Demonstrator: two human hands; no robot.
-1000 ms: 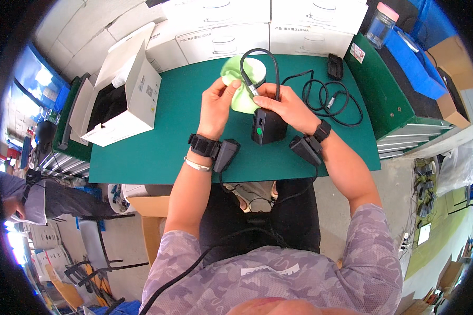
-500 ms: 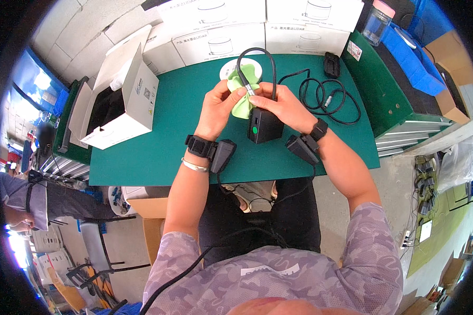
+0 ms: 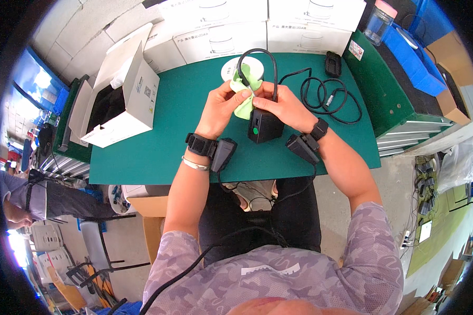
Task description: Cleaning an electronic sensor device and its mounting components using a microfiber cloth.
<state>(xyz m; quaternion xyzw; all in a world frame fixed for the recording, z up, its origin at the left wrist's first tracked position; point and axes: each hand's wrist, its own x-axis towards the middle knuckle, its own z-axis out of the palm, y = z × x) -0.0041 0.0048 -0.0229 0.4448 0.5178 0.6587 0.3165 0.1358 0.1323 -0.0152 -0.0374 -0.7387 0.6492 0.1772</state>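
Observation:
At the far middle of the green table point(image 3: 165, 139), my left hand point(image 3: 218, 109) pinches a light green cloth point(image 3: 243, 109) folded round the end of a black cable point(image 3: 271, 62). My right hand point(image 3: 288, 106) meets it there, thumb and fingers closed at the cloth and the cable end. Most of the metal connector is hidden by cloth and fingers. The cable arches up and over behind my hands. Just below my right hand stands a black box-shaped device point(image 3: 266, 127) with a green round sticker. A white round disc point(image 3: 229, 69) lies partly behind the cloth.
An open white carton point(image 3: 125, 126) stands at the left. White boxes point(image 3: 220, 43) are stacked along the back. A loosely coiled cable point(image 3: 328, 109) and a small black case point(image 3: 332, 65) lie at the right, beside a green cabinet bearing a blue bin point(image 3: 412, 60) and a jar point(image 3: 379, 23).
The cloth now covers more of the metal connector, which showed plainly between my fingers before. Both hands stay in nearly the same place.

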